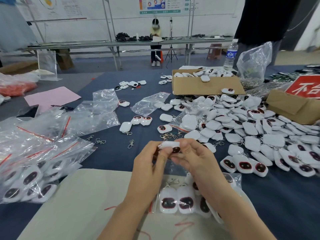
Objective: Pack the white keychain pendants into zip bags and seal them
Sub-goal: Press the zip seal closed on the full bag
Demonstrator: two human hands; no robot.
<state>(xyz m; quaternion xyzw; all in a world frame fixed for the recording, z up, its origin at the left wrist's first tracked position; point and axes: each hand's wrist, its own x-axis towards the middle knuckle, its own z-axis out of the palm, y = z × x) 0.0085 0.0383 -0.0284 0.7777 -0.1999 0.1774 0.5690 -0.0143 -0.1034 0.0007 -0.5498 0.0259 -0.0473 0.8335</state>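
Note:
Both hands meet over the middle of the blue table. My left hand (pixel 150 163) and my right hand (pixel 192 158) pinch one white keychain pendant (pixel 170 146) with a dark oval face between their fingertips. Below my wrists lies a zip bag (pixel 174 200) holding several pendants face up. A big heap of loose white pendants (pixel 256 129) covers the table to the right. Filled zip bags (pixel 29 181) are stacked at the left, and empty zip bags (pixel 97 115) lie behind them.
An open cardboard box (pixel 206 85) with more pendants stands at the back right, beside a water bottle (pixel 230 54) and a large plastic bag (pixel 254 61). Loose metal clasps (pixel 130 143) lie just ahead of my hands. A beige mat (pixel 83 205) covers the near edge.

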